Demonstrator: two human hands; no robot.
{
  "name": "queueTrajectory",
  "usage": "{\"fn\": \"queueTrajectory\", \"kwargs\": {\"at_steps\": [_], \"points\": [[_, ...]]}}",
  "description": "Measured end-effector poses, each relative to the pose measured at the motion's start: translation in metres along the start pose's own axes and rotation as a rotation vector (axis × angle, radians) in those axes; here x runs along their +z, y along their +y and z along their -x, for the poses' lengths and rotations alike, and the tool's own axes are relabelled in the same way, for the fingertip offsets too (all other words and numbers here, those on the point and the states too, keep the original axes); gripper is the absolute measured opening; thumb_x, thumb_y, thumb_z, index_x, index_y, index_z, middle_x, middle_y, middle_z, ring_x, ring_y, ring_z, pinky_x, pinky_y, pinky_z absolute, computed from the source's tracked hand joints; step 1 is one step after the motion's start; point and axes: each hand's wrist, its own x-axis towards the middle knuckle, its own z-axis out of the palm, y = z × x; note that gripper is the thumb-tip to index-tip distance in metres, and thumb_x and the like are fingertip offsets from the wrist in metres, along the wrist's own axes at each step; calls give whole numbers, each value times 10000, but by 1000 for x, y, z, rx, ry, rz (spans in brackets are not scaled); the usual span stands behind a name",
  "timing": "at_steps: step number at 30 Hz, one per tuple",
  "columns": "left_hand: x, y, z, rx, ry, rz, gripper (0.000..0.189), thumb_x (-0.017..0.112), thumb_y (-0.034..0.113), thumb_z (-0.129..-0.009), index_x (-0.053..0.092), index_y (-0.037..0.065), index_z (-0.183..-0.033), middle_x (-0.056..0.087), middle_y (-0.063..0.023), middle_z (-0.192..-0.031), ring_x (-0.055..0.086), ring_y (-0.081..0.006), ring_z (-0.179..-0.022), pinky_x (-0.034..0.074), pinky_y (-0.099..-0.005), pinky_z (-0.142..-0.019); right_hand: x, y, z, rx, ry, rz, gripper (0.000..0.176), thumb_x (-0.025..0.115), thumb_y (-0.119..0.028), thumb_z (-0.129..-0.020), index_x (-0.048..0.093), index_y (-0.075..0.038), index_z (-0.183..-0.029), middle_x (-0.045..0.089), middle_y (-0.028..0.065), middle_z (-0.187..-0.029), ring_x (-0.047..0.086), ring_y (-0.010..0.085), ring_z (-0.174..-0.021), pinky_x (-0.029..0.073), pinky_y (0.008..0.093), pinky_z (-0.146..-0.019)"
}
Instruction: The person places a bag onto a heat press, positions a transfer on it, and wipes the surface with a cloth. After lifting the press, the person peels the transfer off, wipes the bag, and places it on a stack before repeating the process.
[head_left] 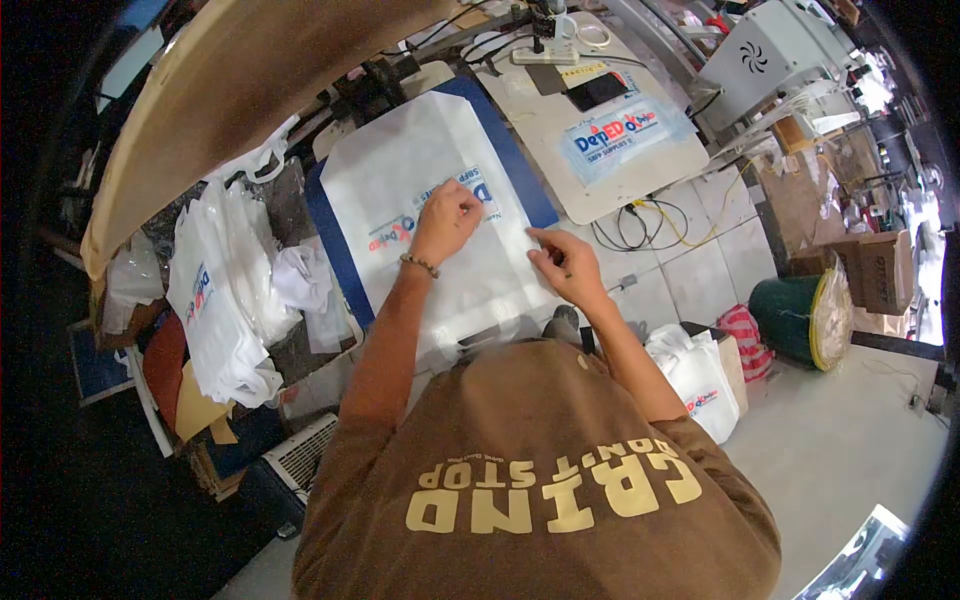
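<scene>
Brown shirt (540, 420) up close; past it, white fabric (400, 160) flat on a blue board (515, 170). Left hand (450, 222) curled over the print (485, 192), right hand (570, 265) half-open by the right edge, grips unclear. Probably light, floppy; hold edges.

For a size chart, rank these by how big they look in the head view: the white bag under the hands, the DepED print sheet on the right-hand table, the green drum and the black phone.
1. White bag
2. DepED print sheet and green drum: too alike to rank
3. Black phone
</scene>
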Motion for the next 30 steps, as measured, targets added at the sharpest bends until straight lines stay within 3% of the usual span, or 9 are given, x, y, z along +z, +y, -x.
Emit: {"fn": "queueTrajectory", "kwargs": {"at_steps": [14,17,19,21,30], "points": [[-6,-20,-10,154,131,-113,74,698,86,-839,697,13,-831,644,-132,-892,648,-301,-852,520,-397,-772,-1,-1,-1,24,-29,43,348,749,-168,-860,733,-73,-1195,645,105,-830,590,192,-669,496,311,-657],[-9,-18,-10,75,122,-82,76,669,83,-839,683,14,-811,644,-138,-925,620,-342,-924,496,-427,-859,-1,-1,-1,21,-26,45,349,750,-169,-857,734,-76,-1193,643,104,-829,590,195,-671,495,315,-660],[-10,-23,-11,83,130,-73,69,670,79,-839,678,14,-816,638,-137,-925,617,-343,-927,495,-428,-856,-1,-2,-1,18,-22,46,349,750,-169,-856,734,-77,-1192,642,103,-829,589,195,-672,495,316,-660],[-9,-31,-14,91,138,-62,63,671,75,-838,673,14,-821,632,-136,-924,613,-343,-930,493,-429,-853,-1,-4,0,46,-19,49,351,718,-244,-861,737,-124,-1191,657,109,-831,643,268,-717,505,381,-666],[-20,-49,-21,79,199,-94,61,661,69,-829,644,21,-795,619,-138,-909,606,-341,-913,489,-427,-847,-3,-8,-2,61,-44,63,341,713,-223,-864,740,-115,-1186,662,115,-844,639,260,-704,505,375,-662]]}}
